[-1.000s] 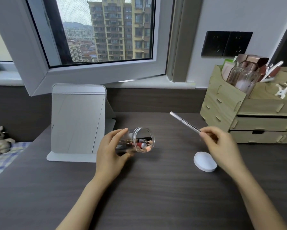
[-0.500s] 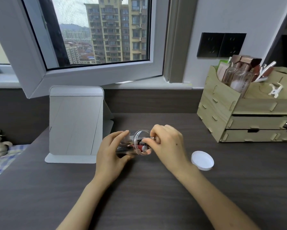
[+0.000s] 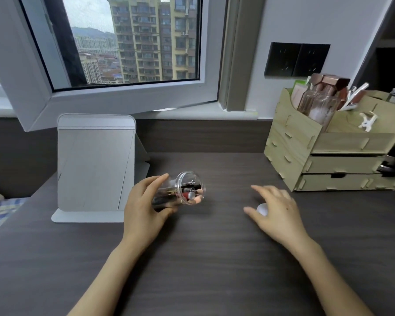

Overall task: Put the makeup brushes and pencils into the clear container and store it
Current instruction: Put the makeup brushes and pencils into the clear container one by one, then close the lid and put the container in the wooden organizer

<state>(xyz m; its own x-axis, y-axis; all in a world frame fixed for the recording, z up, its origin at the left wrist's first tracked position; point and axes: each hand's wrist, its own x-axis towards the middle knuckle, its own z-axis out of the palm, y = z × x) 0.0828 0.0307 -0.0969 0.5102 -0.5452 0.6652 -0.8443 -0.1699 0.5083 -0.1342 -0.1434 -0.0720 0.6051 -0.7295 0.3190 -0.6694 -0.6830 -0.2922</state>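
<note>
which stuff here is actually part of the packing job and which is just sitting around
Part of the job:
- clear container, on its side in the left hand
- brushes and pencils inside it
- white lid, under the open right hand

Just lying about:
- folding mirror
- wooden organiser with bottles
- white clip on the organiser
- wall sockets

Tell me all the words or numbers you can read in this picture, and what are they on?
One bit of print only: pale letters running down the side of a clear bottle standing in the wooden organizer. It is too blurred to read.
The black wall sockets show only slot marks, no words.
The clear container in the left hand shows no label.
</note>
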